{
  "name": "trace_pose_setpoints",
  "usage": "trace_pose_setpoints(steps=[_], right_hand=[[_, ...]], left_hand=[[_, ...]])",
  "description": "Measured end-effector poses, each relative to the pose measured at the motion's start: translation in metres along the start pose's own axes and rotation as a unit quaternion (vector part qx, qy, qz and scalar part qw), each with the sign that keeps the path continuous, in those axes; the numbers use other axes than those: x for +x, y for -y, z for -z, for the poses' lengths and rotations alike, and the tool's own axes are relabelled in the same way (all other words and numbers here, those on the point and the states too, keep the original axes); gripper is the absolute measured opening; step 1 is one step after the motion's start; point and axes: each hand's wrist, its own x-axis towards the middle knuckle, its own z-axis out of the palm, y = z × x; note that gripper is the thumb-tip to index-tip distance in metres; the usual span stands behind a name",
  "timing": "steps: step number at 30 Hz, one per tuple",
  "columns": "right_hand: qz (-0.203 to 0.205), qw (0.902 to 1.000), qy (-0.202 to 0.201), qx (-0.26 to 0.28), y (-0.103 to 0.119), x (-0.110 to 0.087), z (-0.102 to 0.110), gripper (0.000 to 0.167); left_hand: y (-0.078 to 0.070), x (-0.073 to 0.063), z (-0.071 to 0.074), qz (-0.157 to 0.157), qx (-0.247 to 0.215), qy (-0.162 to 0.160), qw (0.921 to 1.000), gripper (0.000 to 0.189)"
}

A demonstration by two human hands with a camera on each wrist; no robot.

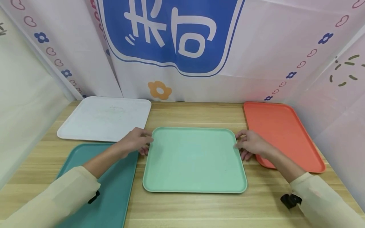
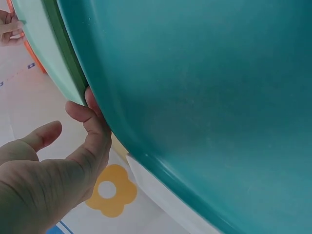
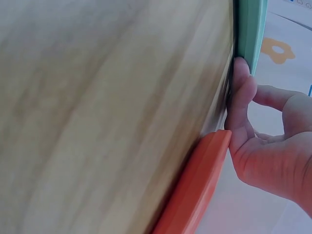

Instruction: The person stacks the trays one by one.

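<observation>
A light green tray (image 1: 195, 160) lies flat in the middle of the wooden table. My left hand (image 1: 139, 141) touches its left rim with the fingertips; in the left wrist view the thumb stands apart from the fingers (image 2: 95, 131). On the opposite side, my right hand (image 1: 251, 144) has its fingertips at the right rim. Low on the tray's edge, close to the table, are the right fingertips (image 3: 240, 73) in the right wrist view. A dark teal tray (image 1: 111, 186) lies under my left forearm, which covers part of it.
A white tray (image 1: 105, 117) lies at the back left, its near edge by the teal tray. At the right lies an orange-red tray (image 1: 280, 133), one corner next to my right hand. A printed cloth (image 1: 256, 47) hangs behind the wooden table (image 1: 196, 209).
</observation>
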Motion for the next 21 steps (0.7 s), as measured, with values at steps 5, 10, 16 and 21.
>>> trace_pose_setpoints(steps=[5, 10, 16, 21], right_hand=[[0.002, 1.0, 0.001, 0.003, -0.001, 0.004, 0.001, 0.049], [0.001, 1.0, 0.003, 0.008, -0.002, 0.008, 0.004, 0.045], [-0.004, 0.9999, 0.006, 0.011, 0.001, 0.01, 0.005, 0.043], [-0.006, 0.9999, 0.005, 0.01, 0.003, 0.009, 0.004, 0.042]], left_hand=[[0.001, 0.004, 0.001, 0.004, -0.004, -0.003, 1.0, 0.054], [0.003, 0.008, 0.003, 0.003, -0.009, -0.002, 1.0, 0.054], [0.006, 0.013, 0.004, -0.002, -0.011, -0.003, 0.9999, 0.054], [0.008, 0.017, 0.005, -0.003, -0.004, -0.004, 1.0, 0.051]])
